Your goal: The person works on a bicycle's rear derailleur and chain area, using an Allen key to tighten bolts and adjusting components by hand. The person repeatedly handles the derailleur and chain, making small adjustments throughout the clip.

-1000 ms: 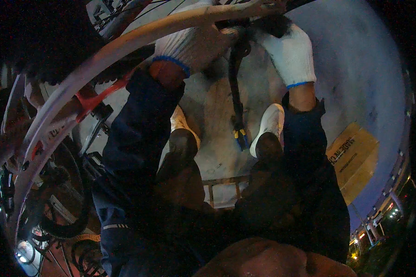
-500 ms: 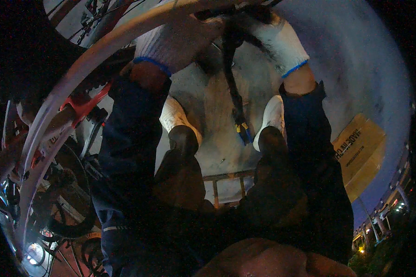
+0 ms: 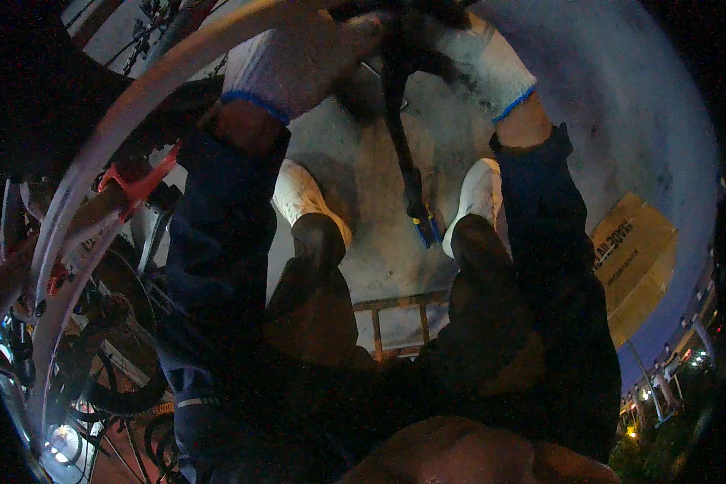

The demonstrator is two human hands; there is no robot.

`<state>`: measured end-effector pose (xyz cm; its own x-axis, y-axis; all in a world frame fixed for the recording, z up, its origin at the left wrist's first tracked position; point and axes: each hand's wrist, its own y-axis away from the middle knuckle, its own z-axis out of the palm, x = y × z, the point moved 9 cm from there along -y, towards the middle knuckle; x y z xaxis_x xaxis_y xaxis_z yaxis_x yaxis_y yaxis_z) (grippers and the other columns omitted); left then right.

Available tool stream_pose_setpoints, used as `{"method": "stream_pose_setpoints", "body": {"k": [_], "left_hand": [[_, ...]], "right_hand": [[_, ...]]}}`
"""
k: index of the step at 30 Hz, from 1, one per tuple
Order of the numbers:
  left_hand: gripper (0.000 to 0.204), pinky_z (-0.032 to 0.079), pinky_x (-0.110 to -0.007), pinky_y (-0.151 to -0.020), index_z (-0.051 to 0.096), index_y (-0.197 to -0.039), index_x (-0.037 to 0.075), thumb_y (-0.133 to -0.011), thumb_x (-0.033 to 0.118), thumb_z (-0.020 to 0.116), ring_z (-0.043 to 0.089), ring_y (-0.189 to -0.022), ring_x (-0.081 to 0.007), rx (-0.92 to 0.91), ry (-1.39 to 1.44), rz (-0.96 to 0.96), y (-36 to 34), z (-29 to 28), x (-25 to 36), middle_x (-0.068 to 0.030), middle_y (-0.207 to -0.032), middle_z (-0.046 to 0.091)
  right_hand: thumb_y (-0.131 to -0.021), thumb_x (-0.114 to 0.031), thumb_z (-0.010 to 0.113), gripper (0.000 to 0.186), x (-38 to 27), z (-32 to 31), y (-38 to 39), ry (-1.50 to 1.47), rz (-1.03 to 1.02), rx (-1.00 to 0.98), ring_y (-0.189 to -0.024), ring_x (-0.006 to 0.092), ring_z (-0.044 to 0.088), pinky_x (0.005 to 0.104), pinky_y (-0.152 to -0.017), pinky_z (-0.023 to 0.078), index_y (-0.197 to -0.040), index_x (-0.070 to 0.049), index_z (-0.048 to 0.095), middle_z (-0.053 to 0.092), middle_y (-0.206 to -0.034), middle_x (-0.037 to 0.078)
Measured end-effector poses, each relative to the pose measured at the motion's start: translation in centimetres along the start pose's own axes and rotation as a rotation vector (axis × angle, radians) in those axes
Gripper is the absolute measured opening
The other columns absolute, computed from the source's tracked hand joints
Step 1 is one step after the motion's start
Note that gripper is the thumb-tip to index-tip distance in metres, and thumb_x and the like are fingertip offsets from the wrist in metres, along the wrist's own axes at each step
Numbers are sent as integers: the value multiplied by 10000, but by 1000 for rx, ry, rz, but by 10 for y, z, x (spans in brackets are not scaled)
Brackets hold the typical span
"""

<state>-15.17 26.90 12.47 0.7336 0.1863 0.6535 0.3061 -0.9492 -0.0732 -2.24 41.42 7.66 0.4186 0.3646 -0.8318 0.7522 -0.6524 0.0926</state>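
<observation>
My left hand (image 3: 286, 68) wears a white knit glove with a blue cuff and reaches up to the top middle. My right hand (image 3: 496, 68), gloved the same way with dark soiling, comes in from the other side. Both meet at a dark part (image 3: 415, 44) at the top edge; their fingers fade into shadow, so their grip is hidden. From that part a long dark strip (image 3: 395, 121) runs down between the hands. At its lower end lies a small tool with blue and yellow handles (image 3: 425, 230), on the floor between my white shoes.
A pale curved band, like a wheel rim (image 3: 137, 113), arcs over the left side. Below it stand bicycle frame parts, one red (image 3: 141, 181), with cables and tyres. A flattened cardboard piece (image 3: 637, 262) lies on the right. A low wooden frame (image 3: 399, 305) sits behind my feet.
Both gloved hands and the dark part have shifted slightly upward in view. The rim and red frame part sit a little further left. The hands still meet at the same part.
</observation>
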Motion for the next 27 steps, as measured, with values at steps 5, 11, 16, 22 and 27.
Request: {"method": "stream_pose_setpoints", "body": {"k": [5,11,16,22,27], "left_hand": [[454,533,-402,-661,652,-1165,33,-971,444,652,657,-839,-261,-25,-312,-20,0,1,10,-158,-951,658],[405,532,-377,-593,686,-1101,32,-970,414,657,670,-758,-220,-194,-606,-191,-1,3,6,-151,-893,679],[362,543,-359,-590,699,-1086,37,-972,378,663,675,-754,-204,-177,-448,-212,0,-3,21,-148,-908,695],[357,548,-359,-619,681,-1135,41,-965,355,678,668,-784,-205,-133,-414,-174,4,-6,23,-140,-941,691],[363,552,-358,-642,665,-1176,45,-960,336,690,662,-810,-207,-103,-368,-140,3,-8,25,-133,-967,688]], "right_hand": [[-877,-255,756,371,63,-4,-6,20,-58,15,-890,238,705,332,-845,555,-1171,-32,716,744,-966,138],[-884,-231,745,378,209,42,30,519,-304,-157,-961,265,711,349,-874,562,-1210,-45,702,743,-1050,142],[-887,-203,706,338,305,106,114,530,299,-411,-1074,308,696,419,-929,552,-1208,-99,702,734,-1158,132],[-872,-206,695,292,243,157,183,640,-91,-577,-1115,349,660,452,-933,542,-1143,-98,707,693,-1203,147],[-834,-169,685,240,243,165,194,712,-128,-560,-1001,337,675,430,-846,567,-1064,-106,705,676,-1061,130]]}}
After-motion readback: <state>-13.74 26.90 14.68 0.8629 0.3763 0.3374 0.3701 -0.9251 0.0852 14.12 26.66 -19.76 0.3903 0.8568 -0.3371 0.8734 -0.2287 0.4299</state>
